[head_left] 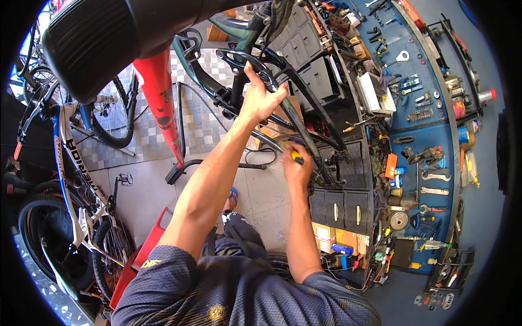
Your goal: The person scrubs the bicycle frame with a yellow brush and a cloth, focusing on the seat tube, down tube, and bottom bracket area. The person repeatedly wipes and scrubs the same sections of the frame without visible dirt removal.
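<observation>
A dark bicycle frame (pixel 296 117) hangs in front of me, its rear stays pointing toward me and to the right. My left hand (pixel 262 99) is closed round one of its upper tubes near a pivot, thumb stretched along it. Lower down, beside the rear end of the stays, my right hand (pixel 297 169) is closed on a tool with a yellow-and-black handle (pixel 297 157). The fingers hide the rest of that tool, so its kind and its tip do not show. The frame's green front part (pixel 239 33) runs off past the top edge.
A red stand post (pixel 163 103) with dark feet rises at left, below a large black part (pixel 89 49). A white bicycle (pixel 73 163) leans farther left. On the right stand dark drawers (pixel 337 209), a cluttered bench, and a blue board (pixel 421 141) hung with wrenches.
</observation>
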Tool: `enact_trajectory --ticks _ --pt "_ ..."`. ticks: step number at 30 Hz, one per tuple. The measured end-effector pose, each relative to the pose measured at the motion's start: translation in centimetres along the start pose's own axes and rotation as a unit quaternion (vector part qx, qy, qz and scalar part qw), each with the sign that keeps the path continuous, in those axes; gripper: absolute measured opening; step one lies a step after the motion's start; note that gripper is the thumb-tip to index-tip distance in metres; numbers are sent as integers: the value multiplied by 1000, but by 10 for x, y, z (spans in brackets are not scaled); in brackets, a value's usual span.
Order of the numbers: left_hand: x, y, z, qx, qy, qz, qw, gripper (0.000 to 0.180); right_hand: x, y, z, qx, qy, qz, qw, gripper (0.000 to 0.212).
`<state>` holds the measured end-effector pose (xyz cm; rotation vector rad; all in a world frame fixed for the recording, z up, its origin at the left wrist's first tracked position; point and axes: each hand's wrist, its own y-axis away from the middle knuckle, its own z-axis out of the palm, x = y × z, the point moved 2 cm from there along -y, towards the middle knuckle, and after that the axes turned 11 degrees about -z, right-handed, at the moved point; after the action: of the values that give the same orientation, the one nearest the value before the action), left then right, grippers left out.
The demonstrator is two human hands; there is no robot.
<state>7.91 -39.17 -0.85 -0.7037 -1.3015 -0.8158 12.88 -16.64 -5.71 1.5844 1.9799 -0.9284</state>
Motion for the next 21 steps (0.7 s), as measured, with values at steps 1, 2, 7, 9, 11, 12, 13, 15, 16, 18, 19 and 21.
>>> enact_trajectory --ticks 1,2,7,9,11,12,13,15,16,18,19,21 --pt "0 0 -1 6 -10 14 1000 97 2 2 -13 13 88 -46 995 19" --pt "-1 -1 0 9 -22 13 1000 99 3 4 -26 -20 89 -108 990 20" --pt "-6 -5 1 -4 -4 -2 1000 108 -20 4 -58 -194 278 -165 926 28" --pt "-7 -5 2 -6 -12 -4 1000 113 -43 3 -62 -223 304 -213 901 28" --pt "-6 -3 2 9 -13 4 1000 107 -64 0 -63 -242 253 -276 895 25" --pt "-6 -2 2 6 -12 -5 1000 104 -71 -2 -61 -250 219 -313 890 24" --pt "-4 -2 0 -14 -4 5 1000 118 -77 -6 -55 -219 192 -391 873 21" --pt "0 0 -6 -28 -44 -23 998 129 -75 -22 -35 -223 160 -350 896 21" --pt "4 3 -12 -21 -68 -9 997 134 -71 -29 -23 -218 133 -335 907 22" --pt "14 15 -25 16 -135 24 990 138 -64 -42 4 -243 117 -355 895 25" --pt "18 25 -35 -1 -117 34 993 135 -59 -45 9 -244 110 -373 888 25" --pt "23 59 -57 -63 -117 0 991 124 -52 -47 9 -259 111 -401 872 30"
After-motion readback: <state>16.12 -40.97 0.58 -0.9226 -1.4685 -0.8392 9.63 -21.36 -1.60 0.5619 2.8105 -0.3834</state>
